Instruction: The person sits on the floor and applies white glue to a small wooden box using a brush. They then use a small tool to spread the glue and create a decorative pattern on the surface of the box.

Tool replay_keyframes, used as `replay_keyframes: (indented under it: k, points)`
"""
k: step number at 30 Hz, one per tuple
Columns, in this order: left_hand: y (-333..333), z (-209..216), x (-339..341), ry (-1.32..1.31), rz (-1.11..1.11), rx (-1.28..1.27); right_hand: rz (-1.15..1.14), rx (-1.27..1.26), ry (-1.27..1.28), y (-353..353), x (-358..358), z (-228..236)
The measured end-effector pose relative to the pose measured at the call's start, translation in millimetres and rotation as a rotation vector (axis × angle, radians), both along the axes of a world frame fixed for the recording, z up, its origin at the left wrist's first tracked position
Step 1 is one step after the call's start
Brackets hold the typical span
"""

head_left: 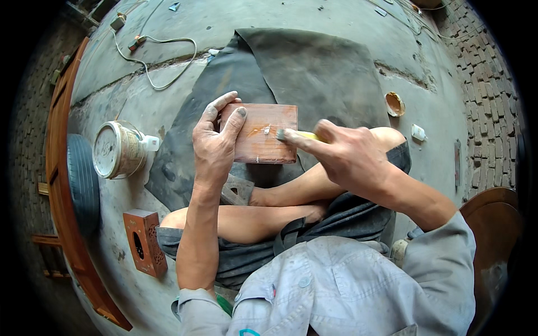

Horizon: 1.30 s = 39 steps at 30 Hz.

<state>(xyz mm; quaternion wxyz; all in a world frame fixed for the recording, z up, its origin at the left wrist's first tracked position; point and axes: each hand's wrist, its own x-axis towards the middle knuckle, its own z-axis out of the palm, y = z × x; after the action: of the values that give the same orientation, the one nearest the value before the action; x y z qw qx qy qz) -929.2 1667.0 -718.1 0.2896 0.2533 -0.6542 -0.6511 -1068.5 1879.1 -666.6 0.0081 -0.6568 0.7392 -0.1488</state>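
Observation:
A reddish-brown wooden box is held above my crossed legs. My left hand grips its left side, with the thumb on the upper face and the fingers at the far edge. Near the middle of that face lies a small whitish dab. My right hand is closed round a slim yellow-handled tool, index finger stretched along it toward the dab. The tool's working end is mostly hidden by that finger. Pale dust or paste coats the left fingers.
A dark rubber sheet lies under me. To the left are a lidded bucket, a tire, a wooden box with an oval opening and a long wooden frame. A small tub and white bottle stand right.

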Motion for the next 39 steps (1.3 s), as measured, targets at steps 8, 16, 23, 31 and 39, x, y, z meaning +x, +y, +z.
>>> replay_keyframes:
  k: [8, 16, 23, 31, 39]
  points:
    - [-14.3, -15.9, 12.1, -0.029, 0.208, -0.126, -0.092, -0.201, -0.299, 2.9, 9.6, 8.9]
    - [2.9, 18.8, 26.9, -0.292, -0.017, 0.017, -0.265, -0.236, -1.0, -5.0, 51.9, -24.9]
    - [25.8, 14.2, 34.6, -0.104, -0.151, 0.225, -0.295, -0.303, -1.014, -23.7, 37.0, -31.5]
    - [73.2, -0.4, 46.8, 0.085, 0.16, 0.295, -0.159, -0.211, -0.524, -5.9, 43.1, -19.0]
    - [81.9, -21.4, 40.4, -0.072, 0.309, 0.001, -0.082, 0.051, -0.221, 22.1, 43.5, 5.8]
